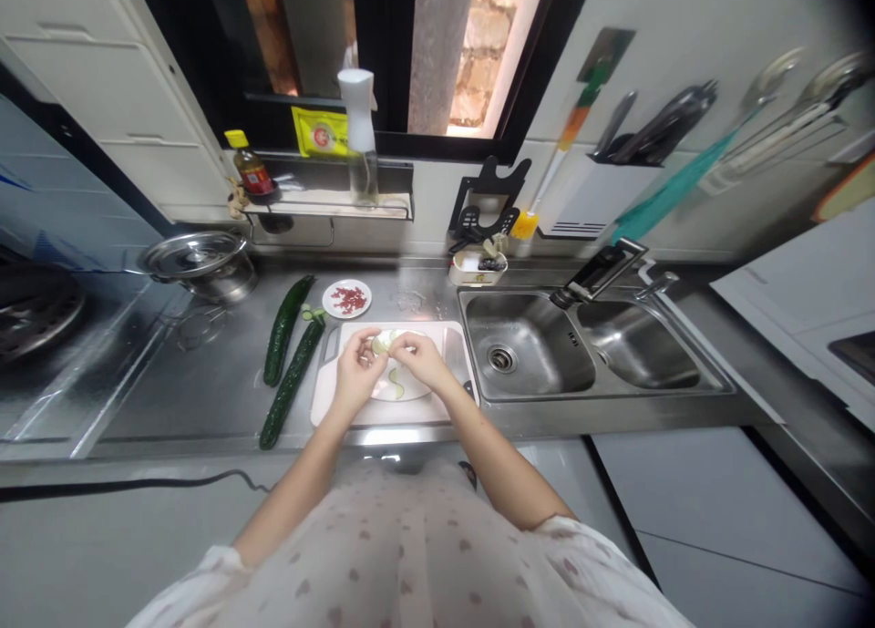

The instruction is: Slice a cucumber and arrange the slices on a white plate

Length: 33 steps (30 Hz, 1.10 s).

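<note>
My left hand [358,371] pinches a thin pale-green cucumber slice [378,346] over a white plate [418,393]. My right hand [422,362] meets it from the other side, fingertips closed at the slice's edge. Below them, a curved pair of cucumber pieces [396,384] lies on the plate. The plate rests on a white cutting board [328,407]. To the left are a whole cucumber [285,332] and a second cucumber [293,386], with a few cut slices [313,314] by its far end.
A small dish of red bits [348,299] stands behind the board. At the right is a double sink [537,386] with a faucet [602,277]. A lidded steel pot [205,262] sits back left. A shelf [328,204] holds a sauce bottle [252,168] and a spray bottle [360,136].
</note>
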Each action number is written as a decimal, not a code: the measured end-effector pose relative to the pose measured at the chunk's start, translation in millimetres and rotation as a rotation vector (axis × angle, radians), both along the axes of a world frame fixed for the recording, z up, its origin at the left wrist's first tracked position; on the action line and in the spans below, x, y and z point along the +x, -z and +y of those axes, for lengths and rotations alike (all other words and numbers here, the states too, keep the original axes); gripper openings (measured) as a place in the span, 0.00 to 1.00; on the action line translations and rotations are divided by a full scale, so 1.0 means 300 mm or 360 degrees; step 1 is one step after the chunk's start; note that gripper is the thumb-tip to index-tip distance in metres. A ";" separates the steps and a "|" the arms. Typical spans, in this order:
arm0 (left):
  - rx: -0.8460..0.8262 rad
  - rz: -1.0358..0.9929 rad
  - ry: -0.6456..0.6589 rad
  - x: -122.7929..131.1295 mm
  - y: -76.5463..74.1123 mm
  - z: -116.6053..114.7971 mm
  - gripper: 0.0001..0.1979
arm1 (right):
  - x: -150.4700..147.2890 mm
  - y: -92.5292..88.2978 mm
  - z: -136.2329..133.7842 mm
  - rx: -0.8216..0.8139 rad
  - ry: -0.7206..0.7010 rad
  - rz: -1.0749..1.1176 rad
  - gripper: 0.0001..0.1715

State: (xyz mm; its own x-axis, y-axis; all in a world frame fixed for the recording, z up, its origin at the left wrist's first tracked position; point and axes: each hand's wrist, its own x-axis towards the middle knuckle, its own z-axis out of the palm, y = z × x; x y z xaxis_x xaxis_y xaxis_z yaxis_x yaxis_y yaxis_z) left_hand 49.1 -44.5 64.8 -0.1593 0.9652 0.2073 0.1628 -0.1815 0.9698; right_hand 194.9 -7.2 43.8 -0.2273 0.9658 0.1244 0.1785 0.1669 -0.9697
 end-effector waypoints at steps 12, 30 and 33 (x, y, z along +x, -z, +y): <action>-0.0252 -0.0098 0.0154 -0.035 0.134 0.030 0.14 | 0.039 0.033 0.013 -0.0388 -0.0149 -0.0044 0.08; -0.0575 0.0700 0.0225 -0.053 0.302 0.022 0.12 | 0.072 0.210 0.032 -0.0173 -0.0130 -0.0815 0.05; -0.0645 0.0849 0.0259 -0.045 0.318 0.019 0.12 | 0.070 0.220 0.021 -0.0221 -0.0155 -0.0976 0.07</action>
